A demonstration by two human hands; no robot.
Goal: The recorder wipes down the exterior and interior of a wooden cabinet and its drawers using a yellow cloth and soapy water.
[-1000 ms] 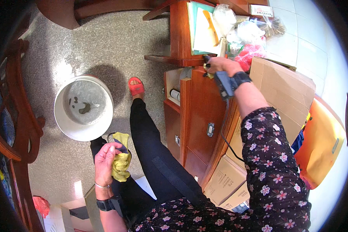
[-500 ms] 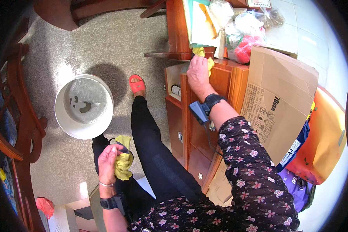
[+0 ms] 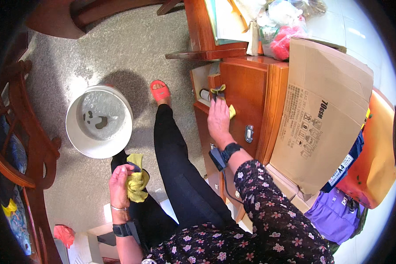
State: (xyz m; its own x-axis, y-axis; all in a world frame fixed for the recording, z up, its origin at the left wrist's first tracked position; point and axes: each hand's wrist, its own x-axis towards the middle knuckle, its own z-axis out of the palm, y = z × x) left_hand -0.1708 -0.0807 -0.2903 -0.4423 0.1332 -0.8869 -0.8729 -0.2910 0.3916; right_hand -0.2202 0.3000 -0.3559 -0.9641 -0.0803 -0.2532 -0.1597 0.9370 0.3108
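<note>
My left hand is closed on a yellow cloth with a dark patch, held over my left leg near the bucket. My right arm reaches forward to the wooden cabinet. The fingers of my right hand are closed on another yellow and dark cloth, at the left edge of a panel with a metal handle. Beside that cloth, a white and black cylinder lies in an open compartment. My fingertips are partly hidden by the back of my right hand.
A white bucket with shallow cloudy water stands on the speckled floor, left of my foot in a red slipper. A cardboard box leans right of the cabinet. Plastic bags sit behind it. Wooden furniture lines the left.
My right hand has come down and nearer with its cloth, from the cabinet's top edge to the panel's left edge. My left hand keeps its cloth, almost in place. The view has shifted slightly.
</note>
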